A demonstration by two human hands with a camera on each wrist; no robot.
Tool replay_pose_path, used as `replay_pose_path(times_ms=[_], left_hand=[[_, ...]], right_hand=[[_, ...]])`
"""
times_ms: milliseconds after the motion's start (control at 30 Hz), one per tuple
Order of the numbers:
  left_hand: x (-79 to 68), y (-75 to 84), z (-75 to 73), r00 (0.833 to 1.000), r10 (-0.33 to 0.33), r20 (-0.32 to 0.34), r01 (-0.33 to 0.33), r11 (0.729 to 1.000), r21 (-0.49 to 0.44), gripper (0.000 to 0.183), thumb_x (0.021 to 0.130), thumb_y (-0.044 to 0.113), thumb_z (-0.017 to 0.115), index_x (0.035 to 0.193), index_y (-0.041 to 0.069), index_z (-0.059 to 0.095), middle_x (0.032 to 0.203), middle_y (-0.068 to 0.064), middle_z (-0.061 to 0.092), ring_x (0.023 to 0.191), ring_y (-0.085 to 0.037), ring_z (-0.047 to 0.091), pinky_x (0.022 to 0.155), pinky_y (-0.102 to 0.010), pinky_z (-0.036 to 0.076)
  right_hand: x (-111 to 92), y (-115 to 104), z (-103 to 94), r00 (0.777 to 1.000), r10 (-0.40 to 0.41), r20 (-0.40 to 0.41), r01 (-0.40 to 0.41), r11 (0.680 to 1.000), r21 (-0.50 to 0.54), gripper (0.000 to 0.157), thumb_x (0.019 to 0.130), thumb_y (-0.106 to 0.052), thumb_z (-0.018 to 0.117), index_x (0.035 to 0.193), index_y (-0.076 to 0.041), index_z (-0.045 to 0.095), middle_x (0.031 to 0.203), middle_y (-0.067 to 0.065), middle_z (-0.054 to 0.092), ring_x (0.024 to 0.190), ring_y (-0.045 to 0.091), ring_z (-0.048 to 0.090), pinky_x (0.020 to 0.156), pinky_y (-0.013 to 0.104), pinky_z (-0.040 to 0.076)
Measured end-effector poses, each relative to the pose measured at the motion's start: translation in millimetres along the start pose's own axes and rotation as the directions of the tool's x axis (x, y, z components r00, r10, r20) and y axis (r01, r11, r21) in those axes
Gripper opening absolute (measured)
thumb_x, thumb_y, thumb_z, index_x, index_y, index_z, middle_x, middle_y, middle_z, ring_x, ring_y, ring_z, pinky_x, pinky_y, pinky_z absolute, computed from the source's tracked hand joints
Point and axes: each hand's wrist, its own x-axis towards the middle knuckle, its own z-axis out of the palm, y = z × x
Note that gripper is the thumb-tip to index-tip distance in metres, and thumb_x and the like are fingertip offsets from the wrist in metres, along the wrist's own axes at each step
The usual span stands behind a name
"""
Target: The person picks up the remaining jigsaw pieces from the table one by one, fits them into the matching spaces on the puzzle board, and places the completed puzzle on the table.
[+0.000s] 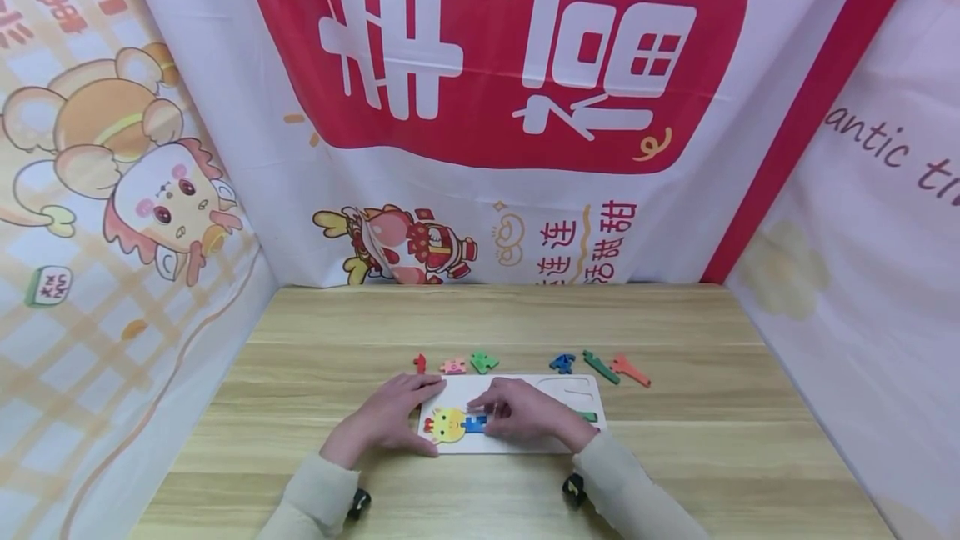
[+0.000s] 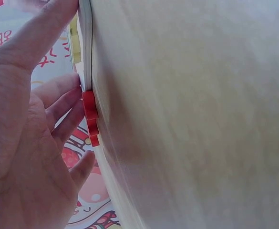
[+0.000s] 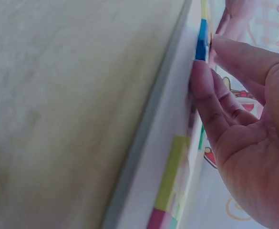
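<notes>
A white puzzle board (image 1: 517,382) lies on the table, with a yellow giraffe-head piece (image 1: 448,425) at its left end. My left hand (image 1: 393,413) spans that end, the thumb at the near edge and the other fingers at the far edge. Its extended fingers also show beside the board's edge (image 2: 86,47) in the left wrist view. A blue puzzle piece (image 1: 475,424) sits right of the giraffe head. My right hand (image 1: 521,411) pinches it between thumb and fingertips, low at the board's surface. In the right wrist view the blue piece (image 3: 202,40) stands out beside the fingertips.
Loose pieces lie beyond the board: red (image 1: 420,363), pink (image 1: 453,367), green (image 1: 483,362), dark blue (image 1: 562,363), a long green one (image 1: 602,367) and an orange one (image 1: 632,371). Another green piece (image 1: 587,417) is on the board's right. Printed cloth hangs behind the table.
</notes>
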Motion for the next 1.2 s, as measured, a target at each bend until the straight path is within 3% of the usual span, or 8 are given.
replay_pose_path(times_ms=[167,267,433,533,633,767,933,1200], left_hand=[[-0.5,0.6,-0.1,1.000,-0.004,-0.001,0.004,1.000,-0.004,0.106,0.059,0.078,0.068,0.148,0.031,0.035,0.154,0.006,0.032,0.143,-0.030,0.024,0.113,-0.057,0.022],[0.0,0.4,-0.7,1.000,-0.004,-0.008,0.004,1.000,0.001,0.107,0.059,0.078,0.068,0.149,0.031,0.035,0.154,0.006,0.032,0.142,-0.029,0.025,0.113,-0.057,0.023],[1.4,-0.6,-1.1,1.000,-0.002,-0.017,0.002,1.000,0.013,0.107,0.058,0.078,0.068,0.149,0.030,0.035,0.154,0.006,0.032,0.142,-0.028,0.026,0.113,-0.056,0.025],[1.9,-0.8,-0.3,1.000,0.002,-0.014,-0.002,1.000,0.010,0.107,0.058,0.079,0.068,0.148,0.030,0.035,0.154,0.006,0.032,0.142,-0.029,0.026,0.113,-0.056,0.025],[1.7,-0.7,0.7,1.000,0.003,-0.007,-0.003,1.000,0.005,0.107,0.059,0.079,0.068,0.148,0.030,0.035,0.154,0.006,0.032,0.142,-0.029,0.025,0.112,-0.057,0.025],[0.8,-0.6,1.5,1.000,-0.004,-0.006,0.004,1.000,-0.005,0.107,0.059,0.078,0.068,0.148,0.030,0.035,0.154,0.005,0.032,0.142,-0.030,0.025,0.112,-0.058,0.024],[0.7,-0.1,1.3,1.000,-0.005,-0.010,0.005,1.000,-0.007,0.107,0.059,0.078,0.068,0.148,0.030,0.035,0.154,0.005,0.032,0.143,-0.030,0.024,0.113,-0.058,0.023],[0.4,-1.3,2.3,1.000,0.003,-0.006,-0.003,1.000,-0.009,0.107,0.059,0.079,0.068,0.149,0.029,0.035,0.154,0.005,0.032,0.142,-0.030,0.025,0.112,-0.058,0.025]], right_hand=[[-15.9,3.7,-15.2,0.997,-0.004,-0.072,0.004,1.000,-0.003,0.048,0.082,-0.025,0.075,0.129,-0.029,0.060,0.103,-0.008,0.061,0.090,0.007,0.058,0.076,0.023,0.051],[-32.2,9.4,-28.9,0.992,0.011,-0.126,-0.015,1.000,-0.026,0.053,0.082,-0.028,0.076,0.132,-0.030,0.057,0.116,-0.007,0.060,0.105,0.014,0.057,0.086,0.034,0.051],[-59.2,32.6,-46.3,0.983,0.024,-0.179,-0.052,0.987,-0.149,0.077,0.073,-0.038,0.082,0.141,-0.031,0.047,0.137,-0.008,0.050,0.128,0.021,0.044,0.102,0.050,0.042],[-76.2,48.1,-52.9,0.983,0.069,-0.172,-0.096,0.984,-0.150,0.089,0.069,-0.045,0.083,0.145,-0.034,0.039,0.146,-0.007,0.042,0.135,0.023,0.036,0.107,0.053,0.036],[-94.0,61.0,-56.4,0.977,0.141,-0.158,-0.156,0.984,-0.086,0.099,0.064,-0.048,0.085,0.148,-0.038,0.033,0.153,-0.004,0.033,0.141,0.027,0.028,0.109,0.058,0.031],[-113.7,74.5,-58.9,0.970,0.196,-0.141,-0.202,0.979,-0.030,0.109,0.058,-0.050,0.087,0.150,-0.035,0.030,0.157,-0.003,0.025,0.145,0.032,0.019,0.110,0.062,0.024],[-126.8,83.3,-60.8,0.973,0.191,-0.131,-0.199,0.978,-0.056,0.112,0.056,-0.050,0.087,0.150,-0.026,0.031,0.158,-0.002,0.023,0.145,0.033,0.018,0.111,0.061,0.023],[-128.5,88.1,-58.6,0.977,0.175,-0.120,-0.187,0.977,-0.098,0.110,0.058,-0.051,0.086,0.150,-0.022,0.032,0.158,0.000,0.025,0.144,0.034,0.021,0.111,0.059,0.024]])
